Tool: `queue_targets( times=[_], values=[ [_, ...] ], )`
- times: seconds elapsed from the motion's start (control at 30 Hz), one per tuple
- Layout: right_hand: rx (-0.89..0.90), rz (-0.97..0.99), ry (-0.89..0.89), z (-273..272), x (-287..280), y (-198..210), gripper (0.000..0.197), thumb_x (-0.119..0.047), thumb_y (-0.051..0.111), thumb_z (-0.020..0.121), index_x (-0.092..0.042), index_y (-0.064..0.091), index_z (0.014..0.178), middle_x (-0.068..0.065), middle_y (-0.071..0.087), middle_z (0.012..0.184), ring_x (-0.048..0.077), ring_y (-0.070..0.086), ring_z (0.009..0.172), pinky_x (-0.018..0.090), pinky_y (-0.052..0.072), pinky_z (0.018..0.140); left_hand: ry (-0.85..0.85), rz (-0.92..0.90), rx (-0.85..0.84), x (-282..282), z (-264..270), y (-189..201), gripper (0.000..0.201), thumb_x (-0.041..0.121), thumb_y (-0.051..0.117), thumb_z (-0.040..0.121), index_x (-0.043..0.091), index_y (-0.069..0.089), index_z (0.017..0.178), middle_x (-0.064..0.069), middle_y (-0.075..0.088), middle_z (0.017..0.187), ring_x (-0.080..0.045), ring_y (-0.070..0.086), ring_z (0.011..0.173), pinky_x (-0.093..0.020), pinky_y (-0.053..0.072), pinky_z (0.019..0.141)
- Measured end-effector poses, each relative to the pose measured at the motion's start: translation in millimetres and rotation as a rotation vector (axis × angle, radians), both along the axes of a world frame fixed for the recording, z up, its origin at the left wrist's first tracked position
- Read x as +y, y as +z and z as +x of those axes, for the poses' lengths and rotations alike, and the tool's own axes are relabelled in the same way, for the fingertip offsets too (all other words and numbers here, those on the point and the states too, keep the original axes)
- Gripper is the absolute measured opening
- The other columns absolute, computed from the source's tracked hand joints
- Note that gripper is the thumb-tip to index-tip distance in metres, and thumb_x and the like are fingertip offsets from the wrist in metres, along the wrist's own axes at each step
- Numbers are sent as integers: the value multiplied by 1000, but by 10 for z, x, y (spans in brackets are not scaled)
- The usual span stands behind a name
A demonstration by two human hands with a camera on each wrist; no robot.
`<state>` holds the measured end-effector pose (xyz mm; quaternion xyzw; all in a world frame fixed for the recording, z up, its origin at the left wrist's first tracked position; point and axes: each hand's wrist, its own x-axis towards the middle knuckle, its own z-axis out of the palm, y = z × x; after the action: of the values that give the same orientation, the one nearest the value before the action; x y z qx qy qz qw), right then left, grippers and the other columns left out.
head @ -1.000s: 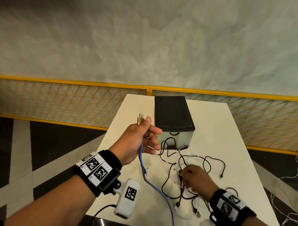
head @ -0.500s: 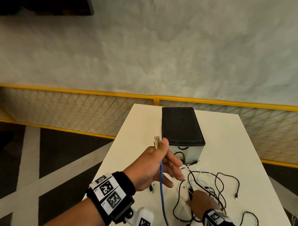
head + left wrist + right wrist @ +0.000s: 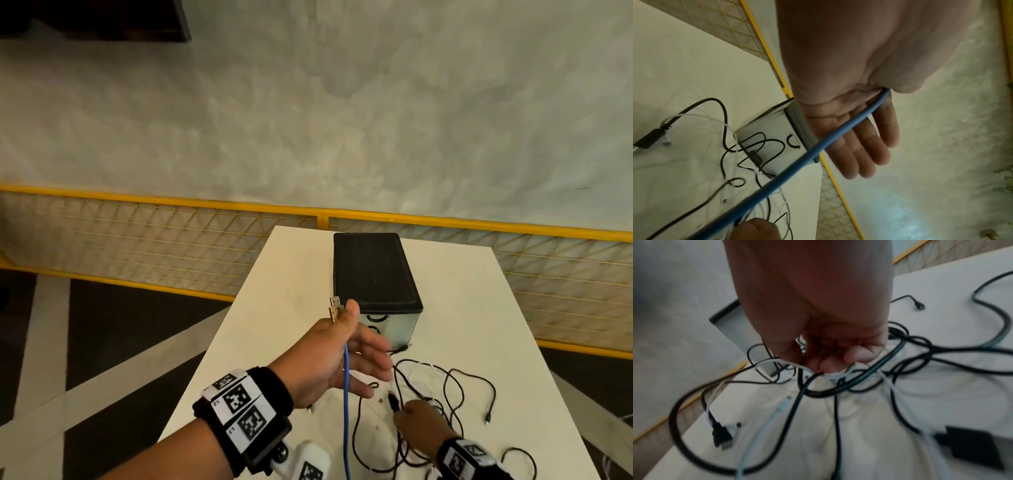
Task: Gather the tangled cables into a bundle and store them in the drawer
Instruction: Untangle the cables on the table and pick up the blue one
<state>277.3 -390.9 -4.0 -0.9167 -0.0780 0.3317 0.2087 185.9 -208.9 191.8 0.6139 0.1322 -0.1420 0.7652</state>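
Note:
My left hand [image 3: 346, 346] is raised over the white table [image 3: 479, 308]. Its thumb pinches a few USB plugs [image 3: 335, 306], its other fingers [image 3: 859, 146] stretch out, and a blue cable [image 3: 346, 411] hangs from it across the palm [image 3: 818, 149]. To its right, my right hand [image 3: 416, 419] sits on the tangle of black and white cables [image 3: 455, 387]. Those fingers [image 3: 830, 356] are curled round several strands, beside a black plug [image 3: 393, 400]. The small drawer unit [image 3: 373, 274], black on top, stands behind with its drawers closed.
A yellow mesh railing [image 3: 205, 246] runs behind the table in front of a grey wall. Loose cable ends lie toward the right edge [image 3: 488, 418]. A black adapter block [image 3: 972, 447] lies on the table near my right wrist.
The view has tilted upward. My left hand still pinches the plugs, but its other fingers have straightened out. My right hand stays on the tangle, lower in the picture.

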Motion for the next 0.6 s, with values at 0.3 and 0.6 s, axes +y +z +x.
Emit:
queue_targets(
  times=[0.3, 0.6],
  values=[
    [-217, 553, -268, -112, -57, 470, 16, -12, 69, 81, -14, 65, 66, -4, 59, 57, 11, 51, 55, 27, 40, 56, 91, 69, 31, -102, 180, -269, 55, 53, 38, 98, 10, 68, 113, -15, 73, 111, -25, 72, 100, -38, 58, 74],
    [-372, 888, -211, -164, 117, 1198, 17, -3, 59, 90, -15, 60, 78, -7, 62, 73, -1, 53, 62, 18, 43, 63, 142, 151, -33, -263, 303, -386, 35, 39, 43, 101, 15, 61, 120, -10, 63, 103, -18, 71, 90, -34, 60, 68]
  ],
)
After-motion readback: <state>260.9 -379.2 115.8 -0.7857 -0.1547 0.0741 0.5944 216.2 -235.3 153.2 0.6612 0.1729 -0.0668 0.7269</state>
